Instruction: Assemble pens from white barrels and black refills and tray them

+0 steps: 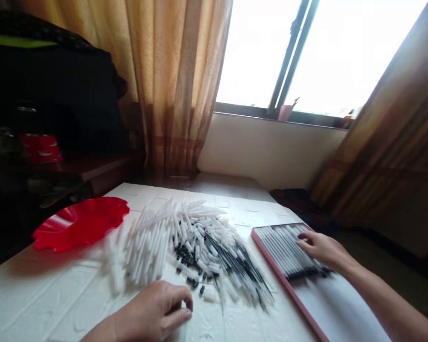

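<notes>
My left hand (160, 306) is low over the white table near its front. Its fingers are curled with the thumb close to the index finger, and what they hold, if anything, is hidden. Beyond it lie a heap of white pen barrels (146, 251), small black plugs (185, 256), short white caps (203, 256) and thin dark refills (235, 261). On the right, my right hand (323, 247) reaches over a pink-edged tray (271, 268), its fingers extended onto a row of pens (285, 249). I see nothing plainly gripped there.
A red scalloped bowl (83, 223) stands at the table's left edge. The white brick-patterned tabletop (50, 304) ends at the back near a dark wooden surface (228, 185). Curtains (178, 85) hang beside a bright window (264, 52).
</notes>
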Available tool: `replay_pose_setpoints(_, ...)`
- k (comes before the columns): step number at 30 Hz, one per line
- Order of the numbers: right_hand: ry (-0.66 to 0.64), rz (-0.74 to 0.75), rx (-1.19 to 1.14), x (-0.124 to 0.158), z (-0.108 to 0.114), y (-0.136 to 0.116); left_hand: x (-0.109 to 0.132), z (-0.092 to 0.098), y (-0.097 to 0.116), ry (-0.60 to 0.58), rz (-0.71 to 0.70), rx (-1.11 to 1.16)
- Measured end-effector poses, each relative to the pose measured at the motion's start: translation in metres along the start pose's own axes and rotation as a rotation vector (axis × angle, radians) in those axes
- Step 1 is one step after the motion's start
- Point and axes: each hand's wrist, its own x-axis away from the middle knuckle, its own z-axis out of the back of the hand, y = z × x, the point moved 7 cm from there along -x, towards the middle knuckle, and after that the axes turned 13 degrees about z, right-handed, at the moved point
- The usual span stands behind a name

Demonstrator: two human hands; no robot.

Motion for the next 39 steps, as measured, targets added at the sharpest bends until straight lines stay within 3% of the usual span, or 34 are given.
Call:
replay_pose_setpoints(5, -0.163, -0.005, 0.008, 0.003, -0.016, 0.004, -0.005, -0.005, -0.004, -0.052, 0.026, -0.036)
replay_pose_setpoints(13, -0.281, 0.071, -0.007, 0.003, -0.04, -0.014, -0.007, -0.007, -0.008, -0.084, 0.072, -0.03)
replay_pose_setpoints(25, -0.264, 0.099, 0.014, 0.003, -0.041, -0.033, -0.007, -0.008, -0.008, -0.104, 0.081, -0.05)
replay_pose_setpoints(39, -0.19, 0.129, 0.049, 0.002, -0.042, -0.038, -0.006, -0.006, -0.006, -0.073, 0.052, -0.025)
